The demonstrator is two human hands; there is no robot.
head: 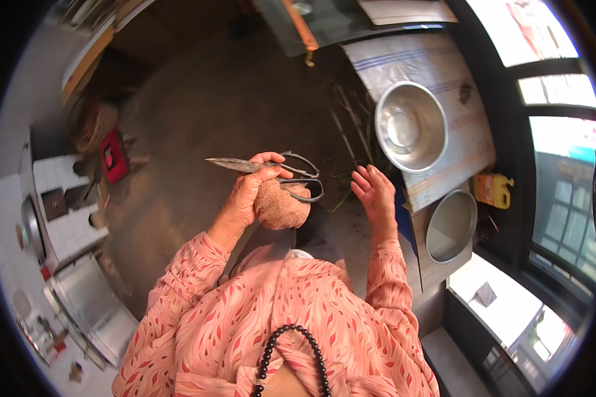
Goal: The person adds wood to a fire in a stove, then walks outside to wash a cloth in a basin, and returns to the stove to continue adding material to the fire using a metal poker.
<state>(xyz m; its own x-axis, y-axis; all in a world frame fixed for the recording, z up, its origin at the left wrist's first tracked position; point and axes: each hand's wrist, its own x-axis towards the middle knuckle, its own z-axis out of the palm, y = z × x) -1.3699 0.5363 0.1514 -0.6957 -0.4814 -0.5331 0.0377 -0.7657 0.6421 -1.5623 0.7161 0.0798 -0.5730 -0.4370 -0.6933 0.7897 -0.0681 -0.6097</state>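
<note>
In front of my chest, my left hand [251, 193] grips a pair of old metal scissors [238, 164]. The blades point left, and the dark looped handles lie to the right. Below the scissors, against the same hand, is a rounded pinkish-brown bundle [281, 204] with a rough, towel-like surface; what it is made of is unclear. The fingers hide part of both things. My right hand [376, 191] is raised with nothing in it, its fingers slightly bent and a little apart. It is just left of the table's edge, near a metal basin [437, 144].
The basin stands on a table with a striped cover [417, 54]. A second round metal pan [452, 226] and a yellow jug [491, 191] are at the right. Thin sticks [345, 134] lean beside the table. A red object [114, 156] lies left, near a tiled counter [62, 173].
</note>
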